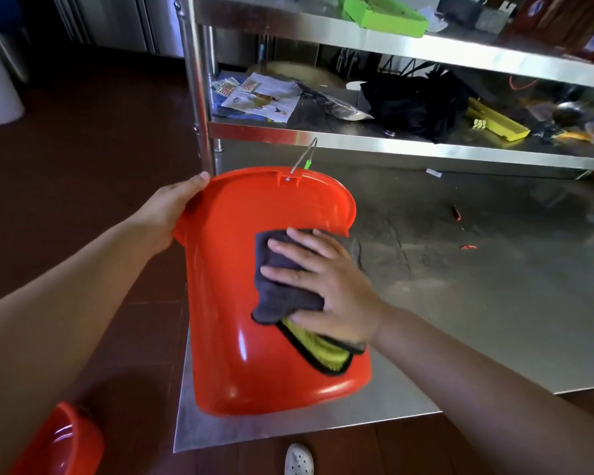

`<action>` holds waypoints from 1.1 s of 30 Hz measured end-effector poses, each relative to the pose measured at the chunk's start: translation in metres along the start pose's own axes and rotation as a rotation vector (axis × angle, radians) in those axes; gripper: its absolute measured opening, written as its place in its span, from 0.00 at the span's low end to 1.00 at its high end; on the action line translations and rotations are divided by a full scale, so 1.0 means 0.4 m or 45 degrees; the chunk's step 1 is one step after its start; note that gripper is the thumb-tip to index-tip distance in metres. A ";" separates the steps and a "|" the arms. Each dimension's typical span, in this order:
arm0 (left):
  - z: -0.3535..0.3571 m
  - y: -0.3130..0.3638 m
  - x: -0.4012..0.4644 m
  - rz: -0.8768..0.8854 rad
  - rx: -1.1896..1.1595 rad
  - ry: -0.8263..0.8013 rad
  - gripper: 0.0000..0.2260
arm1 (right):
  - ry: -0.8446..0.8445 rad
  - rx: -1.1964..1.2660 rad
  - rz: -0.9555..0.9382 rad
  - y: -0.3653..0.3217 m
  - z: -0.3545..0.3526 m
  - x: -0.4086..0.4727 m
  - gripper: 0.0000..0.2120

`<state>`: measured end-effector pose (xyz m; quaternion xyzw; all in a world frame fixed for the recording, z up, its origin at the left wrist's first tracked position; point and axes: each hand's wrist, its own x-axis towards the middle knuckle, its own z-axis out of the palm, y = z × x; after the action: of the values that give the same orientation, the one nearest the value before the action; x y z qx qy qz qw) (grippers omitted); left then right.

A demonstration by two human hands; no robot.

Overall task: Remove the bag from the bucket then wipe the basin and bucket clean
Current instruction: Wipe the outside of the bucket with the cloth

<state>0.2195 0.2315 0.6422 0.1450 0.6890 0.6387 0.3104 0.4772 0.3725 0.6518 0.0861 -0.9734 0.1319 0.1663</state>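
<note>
1. My right hand (326,286): fingers straight and spread apart, pressing flat on a grey cloth (282,279); nothing is gripped.
2. Grey cloth: folded, with a yellow face and black edging showing below my palm; it lies against the outer wall of the red bucket (227,286).
3. My left hand (167,214): fingers curled round the bucket's rim at its far left side, thumb on the outside of the rim.
4. Red bucket: tipped away from me, base toward me and rim away, its base just over the near corner of the steel table (494,303); whether base and table touch cannot be told. A wire handle (304,156) rises from the rim.
5. Red basin (62,443): lower left, beside my left forearm, apart from the bucket.
6. Steel shelves (391,138): behind the table, holding papers, a black bag and yellow and green items.
</note>
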 end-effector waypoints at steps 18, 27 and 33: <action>0.036 -0.068 -0.018 0.096 0.187 -0.035 0.15 | -0.105 -0.149 0.050 -0.010 -0.039 -0.070 0.28; 0.202 0.099 -0.027 0.404 0.485 0.016 0.17 | -0.130 -0.108 0.097 -0.048 -0.035 -0.163 0.27; 0.285 0.122 -0.016 0.419 1.042 0.046 0.18 | -0.148 -0.133 0.094 -0.058 -0.026 -0.138 0.28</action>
<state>0.2846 0.3247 0.6922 0.3527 0.8581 0.3567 0.1094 0.5367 0.3602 0.6476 0.0487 -0.9895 0.0817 0.1088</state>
